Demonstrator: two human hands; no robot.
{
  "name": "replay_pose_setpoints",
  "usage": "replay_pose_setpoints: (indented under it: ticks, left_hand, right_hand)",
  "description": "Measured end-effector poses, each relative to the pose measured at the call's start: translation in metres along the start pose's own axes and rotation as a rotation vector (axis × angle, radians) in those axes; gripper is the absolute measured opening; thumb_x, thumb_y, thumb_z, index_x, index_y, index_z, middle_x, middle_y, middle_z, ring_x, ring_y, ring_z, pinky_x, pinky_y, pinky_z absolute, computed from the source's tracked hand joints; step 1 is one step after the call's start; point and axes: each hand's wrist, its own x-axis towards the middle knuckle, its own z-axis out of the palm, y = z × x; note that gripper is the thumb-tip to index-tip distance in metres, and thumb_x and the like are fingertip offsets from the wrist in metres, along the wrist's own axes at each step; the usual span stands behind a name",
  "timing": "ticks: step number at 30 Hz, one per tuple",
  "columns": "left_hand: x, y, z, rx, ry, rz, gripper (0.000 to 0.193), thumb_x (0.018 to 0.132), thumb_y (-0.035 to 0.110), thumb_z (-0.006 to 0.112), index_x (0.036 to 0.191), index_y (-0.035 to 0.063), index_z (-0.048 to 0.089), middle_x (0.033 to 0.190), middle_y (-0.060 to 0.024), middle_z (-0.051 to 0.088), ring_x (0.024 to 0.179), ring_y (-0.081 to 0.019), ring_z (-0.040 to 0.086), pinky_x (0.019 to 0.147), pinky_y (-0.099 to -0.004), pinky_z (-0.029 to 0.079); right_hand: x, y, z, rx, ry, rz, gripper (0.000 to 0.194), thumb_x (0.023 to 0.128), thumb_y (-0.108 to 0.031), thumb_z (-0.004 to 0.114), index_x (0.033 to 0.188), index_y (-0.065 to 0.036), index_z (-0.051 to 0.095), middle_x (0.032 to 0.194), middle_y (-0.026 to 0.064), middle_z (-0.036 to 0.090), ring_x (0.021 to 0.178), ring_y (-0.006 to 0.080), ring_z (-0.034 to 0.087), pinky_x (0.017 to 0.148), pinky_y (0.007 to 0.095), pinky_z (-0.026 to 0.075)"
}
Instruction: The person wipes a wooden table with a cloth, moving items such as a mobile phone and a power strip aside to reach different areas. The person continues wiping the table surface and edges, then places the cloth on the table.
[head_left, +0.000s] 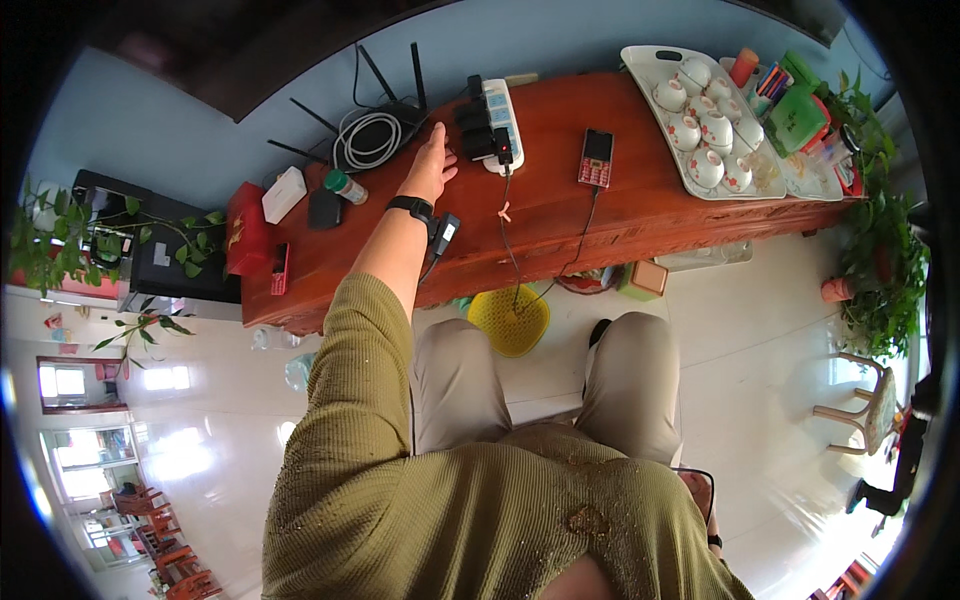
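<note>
My left hand (433, 166) reaches over a reddish-brown wooden cabinet (555, 112), its fingers somewhat apart and holding nothing visible. Just right of it lies a white power strip (511, 139) with several black plugs and adapters (474, 131) in it. A coiled grey cable (369, 141) rests on a black router (409, 120) to the hand's left. A black connector on a cord (446, 231) hangs beside my left wrist. My right hand (696, 491) is low at my side, partly hidden by my shirt; a thin dark loop shows around it, and its grip is unclear.
A red keypad phone (596, 159) is attached to a cable. Trays of patterned cups (705, 124) stand at the right. A green-capped jar (346, 186), a white box (284, 195), a red box (246, 229) and another phone (280, 268) are at the left. A yellow basket (510, 321) sits below.
</note>
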Motion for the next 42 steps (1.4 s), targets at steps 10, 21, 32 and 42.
replay_pose_setpoints:
  ticks: [10,21,32,42]
  left_hand:
    - [0.011,-0.009,0.004,0.049,0.28,0.09,0.057,0.099,0.053,0.054,0.127,0.0036,0.057,0.113,-0.0124,0.062,0.1,-0.0265,0.062,0.089,-0.0426,0.051]
    - [0.007,-0.017,-0.004,-0.504,0.017,-0.066,0.069,0.099,0.038,0.06,0.151,0.0067,0.028,0.129,-0.0224,0.056,0.115,-0.0343,0.058,0.107,-0.0474,0.045]
    - [0.016,-0.021,0.022,-0.703,-0.011,-0.06,0.098,0.095,0.062,0.057,0.161,0.0162,0.001,0.124,-0.0206,0.054,0.117,-0.0342,0.055,0.116,-0.0549,0.03]
    - [0.023,-0.016,0.023,-0.539,-0.094,-0.092,0.105,0.094,0.073,0.047,0.162,0.008,0.001,0.128,-0.0159,0.057,0.114,-0.0274,0.056,0.117,-0.0509,0.027]
  right_hand:
    - [-0.003,-0.021,0.003,0.071,-0.023,0.163,0.048,0.07,-0.009,0.069,0.118,-0.007,0.067,0.092,0.0144,0.071,0.078,0.0227,0.068,0.07,0.037,0.056]
    - [0.017,-0.008,0.001,-0.285,0.062,-0.165,0.051,0.072,-0.012,0.074,0.121,-0.005,0.066,0.104,0.0187,0.073,0.091,0.0275,0.071,0.081,0.0382,0.057]
    - [0.019,0.01,0.008,0.019,0.031,0.03,0.055,0.069,-0.008,0.069,0.124,-0.01,0.064,0.096,0.0184,0.073,0.089,0.027,0.071,0.078,0.0383,0.057]
    - [0.012,-0.026,0.001,0.007,-0.042,0.291,0.052,0.076,-0.003,0.064,0.127,-0.011,0.064,0.084,0.0145,0.073,0.079,0.0259,0.071,0.072,0.0376,0.057]
